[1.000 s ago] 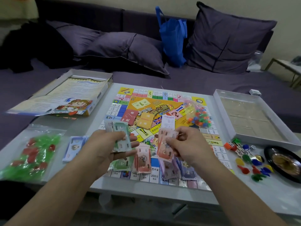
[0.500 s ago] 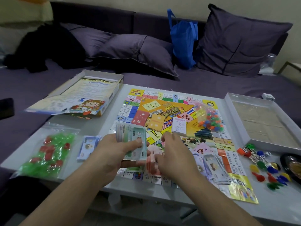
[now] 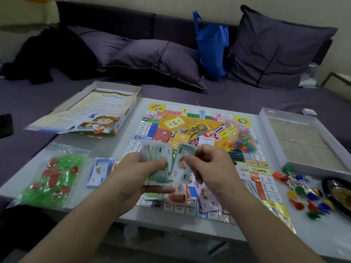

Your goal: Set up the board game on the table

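The colourful game board [image 3: 191, 128] lies open in the middle of the white table [image 3: 121, 141]. Above its near edge my left hand [image 3: 136, 171] grips a fanned stack of green play-money notes [image 3: 157, 154]. My right hand [image 3: 210, 164] pinches a single green note [image 3: 183, 164] beside that stack. Red, green and purple notes [image 3: 205, 194] lie in small piles on the board under my hands. A pile of blue notes [image 3: 98, 171] rests on the table to the left.
Left: a bag of green and red houses [image 3: 51, 179] and the box lid with a rule sheet [image 3: 89, 112]. On the board sits a bag of coloured pieces [image 3: 239, 135]. Right: the box tray [image 3: 300, 141], loose pawns [image 3: 307, 198] and a black spinner [image 3: 340, 196]. A sofa with cushions lies behind.
My right hand put the red notes down on the board, then rose to the left hand's stack and now pinches one green note. The camera view shifted slightly.
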Demonstrator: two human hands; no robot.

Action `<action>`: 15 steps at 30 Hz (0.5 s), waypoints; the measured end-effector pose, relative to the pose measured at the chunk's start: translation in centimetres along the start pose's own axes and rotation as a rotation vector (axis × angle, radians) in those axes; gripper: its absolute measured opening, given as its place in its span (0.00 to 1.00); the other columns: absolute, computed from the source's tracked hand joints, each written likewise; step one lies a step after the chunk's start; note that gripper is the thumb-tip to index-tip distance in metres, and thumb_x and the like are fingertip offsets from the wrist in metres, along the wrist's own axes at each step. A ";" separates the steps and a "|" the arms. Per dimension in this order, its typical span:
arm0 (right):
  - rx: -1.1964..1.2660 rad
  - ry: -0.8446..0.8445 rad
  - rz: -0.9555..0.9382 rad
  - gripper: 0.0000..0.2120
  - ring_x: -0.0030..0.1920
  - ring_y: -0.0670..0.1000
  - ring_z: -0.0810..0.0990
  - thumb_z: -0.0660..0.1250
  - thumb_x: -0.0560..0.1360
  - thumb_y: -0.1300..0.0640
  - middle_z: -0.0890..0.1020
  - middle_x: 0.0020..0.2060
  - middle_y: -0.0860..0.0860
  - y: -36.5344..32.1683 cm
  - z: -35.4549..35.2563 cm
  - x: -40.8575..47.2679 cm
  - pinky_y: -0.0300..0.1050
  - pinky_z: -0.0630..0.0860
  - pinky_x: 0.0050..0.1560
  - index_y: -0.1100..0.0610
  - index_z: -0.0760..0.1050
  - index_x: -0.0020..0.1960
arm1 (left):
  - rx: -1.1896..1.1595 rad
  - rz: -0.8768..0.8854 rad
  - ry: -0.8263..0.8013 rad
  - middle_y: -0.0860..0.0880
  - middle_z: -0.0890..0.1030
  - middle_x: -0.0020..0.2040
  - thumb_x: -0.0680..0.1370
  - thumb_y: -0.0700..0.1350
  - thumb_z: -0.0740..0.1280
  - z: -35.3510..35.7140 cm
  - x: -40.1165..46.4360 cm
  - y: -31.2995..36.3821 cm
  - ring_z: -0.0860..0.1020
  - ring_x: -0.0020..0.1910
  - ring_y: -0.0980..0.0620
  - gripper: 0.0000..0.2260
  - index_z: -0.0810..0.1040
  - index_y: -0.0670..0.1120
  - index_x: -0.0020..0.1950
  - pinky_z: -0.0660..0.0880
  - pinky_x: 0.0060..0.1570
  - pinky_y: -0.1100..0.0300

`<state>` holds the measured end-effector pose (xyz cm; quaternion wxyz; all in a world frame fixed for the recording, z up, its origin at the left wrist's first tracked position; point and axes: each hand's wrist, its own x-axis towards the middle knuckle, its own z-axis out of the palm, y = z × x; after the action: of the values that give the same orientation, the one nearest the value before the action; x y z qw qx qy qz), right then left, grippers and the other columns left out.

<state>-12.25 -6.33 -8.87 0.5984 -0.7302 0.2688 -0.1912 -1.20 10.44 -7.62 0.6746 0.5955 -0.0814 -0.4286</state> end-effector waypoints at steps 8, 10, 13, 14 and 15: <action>0.027 0.172 -0.018 0.06 0.26 0.43 0.77 0.72 0.80 0.62 0.83 0.30 0.49 -0.3 -3.8 0.9 0.37 0.73 0.26 0.64 0.80 0.46 | -0.061 0.124 0.173 0.38 0.87 0.51 0.81 0.35 0.68 -1.4 0.8 1.2 0.88 0.49 0.39 0.11 0.79 0.37 0.63 0.85 0.39 0.44; 0.027 0.168 -0.027 0.07 0.25 0.43 0.77 0.72 0.80 0.62 0.82 0.28 0.48 -0.2 -4.0 1.1 0.36 0.73 0.25 0.65 0.80 0.46 | -0.043 0.135 0.187 0.38 0.87 0.51 0.80 0.35 0.70 -1.3 0.8 1.2 0.88 0.49 0.39 0.10 0.80 0.37 0.61 0.85 0.37 0.45; 0.003 0.149 -0.028 0.08 0.27 0.47 0.76 0.73 0.80 0.61 0.83 0.30 0.51 -0.1 -3.8 1.0 0.39 0.73 0.26 0.65 0.80 0.46 | -0.013 0.136 0.205 0.38 0.88 0.48 0.78 0.35 0.72 -1.3 0.9 1.0 0.88 0.46 0.39 0.10 0.82 0.36 0.58 0.86 0.36 0.47; 0.003 0.139 -0.025 0.08 0.28 0.48 0.75 0.73 0.80 0.60 0.83 0.31 0.54 -0.1 -3.6 0.9 0.40 0.73 0.27 0.65 0.80 0.46 | -0.009 0.133 0.204 0.38 0.88 0.47 0.77 0.35 0.73 -1.3 1.0 0.9 0.88 0.45 0.39 0.10 0.82 0.36 0.57 0.86 0.35 0.48; 0.010 0.127 -0.022 0.08 0.29 0.50 0.75 0.73 0.80 0.60 0.84 0.33 0.57 -0.1 -3.5 0.9 0.42 0.73 0.28 0.65 0.80 0.46 | -0.004 0.127 0.201 0.38 0.88 0.47 0.76 0.35 0.74 -1.3 1.0 0.8 0.88 0.44 0.39 0.10 0.82 0.36 0.56 0.86 0.34 0.48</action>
<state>-13.62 -9.53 -8.07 0.5817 -0.7165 0.2971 -0.2449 0.63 10.63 -7.65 0.7063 0.6278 -0.0500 -0.3233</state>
